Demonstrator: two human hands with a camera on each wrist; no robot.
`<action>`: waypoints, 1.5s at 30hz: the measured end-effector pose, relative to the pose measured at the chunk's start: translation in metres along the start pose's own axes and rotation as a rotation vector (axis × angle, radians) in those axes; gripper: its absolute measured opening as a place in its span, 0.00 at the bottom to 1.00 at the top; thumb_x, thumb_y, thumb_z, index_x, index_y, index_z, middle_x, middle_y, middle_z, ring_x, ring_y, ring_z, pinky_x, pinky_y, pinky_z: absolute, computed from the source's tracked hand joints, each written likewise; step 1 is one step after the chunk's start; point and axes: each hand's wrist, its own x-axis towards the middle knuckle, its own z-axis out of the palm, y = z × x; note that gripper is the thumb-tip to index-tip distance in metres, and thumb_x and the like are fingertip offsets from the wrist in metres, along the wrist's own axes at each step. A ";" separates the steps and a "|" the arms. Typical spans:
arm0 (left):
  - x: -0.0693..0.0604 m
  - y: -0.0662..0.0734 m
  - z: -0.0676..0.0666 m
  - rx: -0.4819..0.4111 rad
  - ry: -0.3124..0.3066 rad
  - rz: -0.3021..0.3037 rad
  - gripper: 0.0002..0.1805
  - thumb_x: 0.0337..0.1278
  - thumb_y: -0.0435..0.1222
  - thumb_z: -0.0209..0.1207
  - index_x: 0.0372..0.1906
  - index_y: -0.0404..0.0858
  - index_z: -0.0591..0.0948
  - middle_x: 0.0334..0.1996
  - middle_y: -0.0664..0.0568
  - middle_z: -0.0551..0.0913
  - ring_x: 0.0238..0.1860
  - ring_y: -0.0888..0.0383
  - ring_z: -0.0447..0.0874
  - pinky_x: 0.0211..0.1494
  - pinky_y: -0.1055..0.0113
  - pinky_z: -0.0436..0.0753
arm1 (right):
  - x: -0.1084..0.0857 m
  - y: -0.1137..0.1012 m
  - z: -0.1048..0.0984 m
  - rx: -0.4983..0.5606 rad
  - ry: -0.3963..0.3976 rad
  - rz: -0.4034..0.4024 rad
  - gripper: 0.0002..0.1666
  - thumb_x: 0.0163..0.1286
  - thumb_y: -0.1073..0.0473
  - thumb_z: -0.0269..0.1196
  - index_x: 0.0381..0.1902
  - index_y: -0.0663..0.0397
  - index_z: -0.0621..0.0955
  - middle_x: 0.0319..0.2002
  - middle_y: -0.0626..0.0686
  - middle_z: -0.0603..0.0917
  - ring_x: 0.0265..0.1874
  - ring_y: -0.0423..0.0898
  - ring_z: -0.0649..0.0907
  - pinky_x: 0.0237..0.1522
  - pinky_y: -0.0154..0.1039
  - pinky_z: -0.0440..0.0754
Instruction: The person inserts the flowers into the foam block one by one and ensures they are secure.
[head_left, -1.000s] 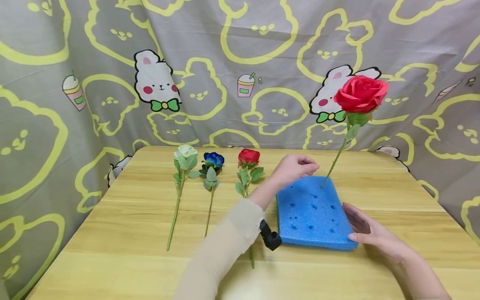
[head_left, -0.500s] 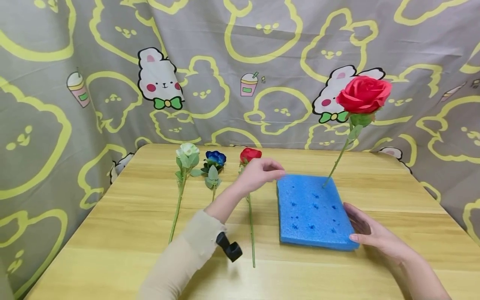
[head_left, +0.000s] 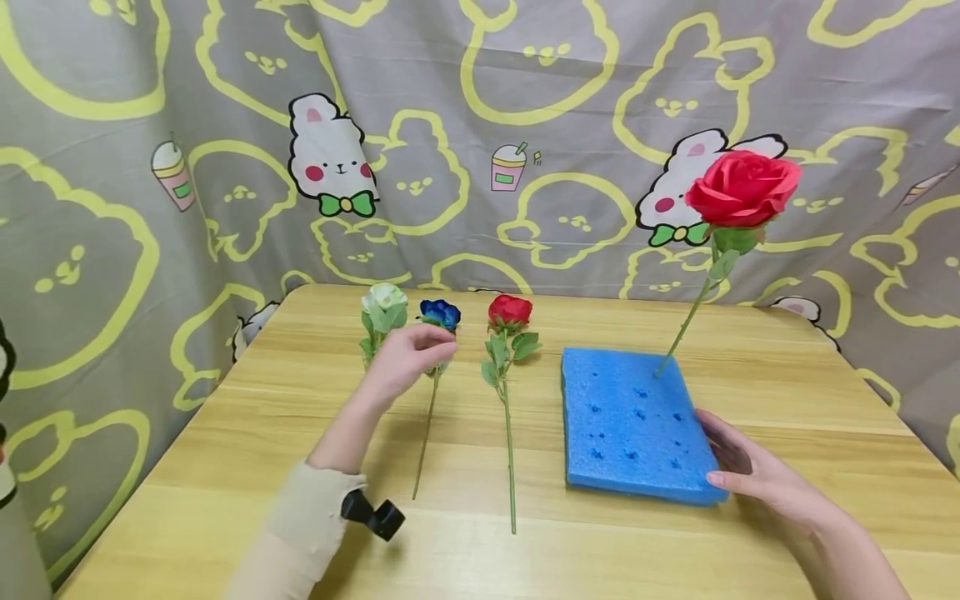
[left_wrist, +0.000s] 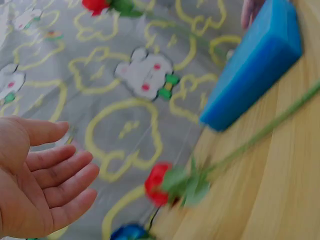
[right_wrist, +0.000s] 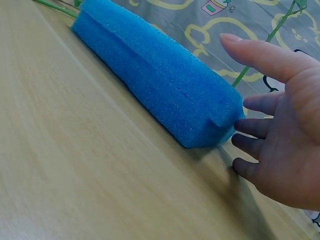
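My left hand [head_left: 405,362] hovers with nothing in it over the blue artificial rose [head_left: 441,313], hiding its leaves; in the left wrist view its fingers [left_wrist: 65,175] are spread loosely. Just left lies a pale green-white rose [head_left: 385,302], its stem covered by the hand and arm. A red rose [head_left: 510,312] lies on the table to the hand's right. My right hand [head_left: 765,477] is at the near right side of a blue foam block [head_left: 645,479]; in the right wrist view, its extended fingertips reach the block's end. A large red rose [head_left: 742,192] stands tilted in the block's far right part.
The block's top has several small holes. Everything sits on a light wooden table [head_left: 450,558]. A grey curtain [head_left: 420,50] with yellow cartoon outlines hangs behind the far edge. A black mount [head_left: 372,515] is strapped on the left wrist.
My left hand has moved left from beside the standing rose, past the lying red rose, to the blue rose. The right hand has stayed at the block. The head view has shifted slightly.
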 end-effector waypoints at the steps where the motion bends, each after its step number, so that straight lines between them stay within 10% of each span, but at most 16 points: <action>1: -0.003 -0.005 -0.007 0.012 0.017 -0.009 0.16 0.59 0.38 0.59 0.46 0.31 0.80 0.40 0.44 0.82 0.41 0.52 0.79 0.45 0.60 0.78 | 0.000 -0.001 0.000 -0.002 0.001 0.003 0.40 0.67 0.73 0.51 0.70 0.70 0.43 0.64 0.30 0.55 0.60 0.21 0.59 0.55 0.18 0.59; 16: -0.037 -0.062 -0.074 0.013 0.154 -0.251 0.22 0.62 0.38 0.55 0.52 0.24 0.74 0.49 0.33 0.77 0.47 0.46 0.78 0.53 0.54 0.75 | -0.002 -0.002 0.001 -0.028 0.023 0.021 0.38 0.67 0.72 0.50 0.70 0.69 0.46 0.63 0.30 0.56 0.58 0.20 0.60 0.53 0.18 0.60; 45: -0.028 -0.098 -0.066 -0.021 0.099 -0.406 0.25 0.63 0.36 0.54 0.58 0.22 0.68 0.49 0.34 0.76 0.40 0.54 0.79 0.41 0.65 0.80 | -0.002 -0.001 0.001 -0.047 0.038 0.017 0.37 0.67 0.72 0.50 0.70 0.67 0.49 0.62 0.29 0.58 0.58 0.20 0.61 0.53 0.18 0.60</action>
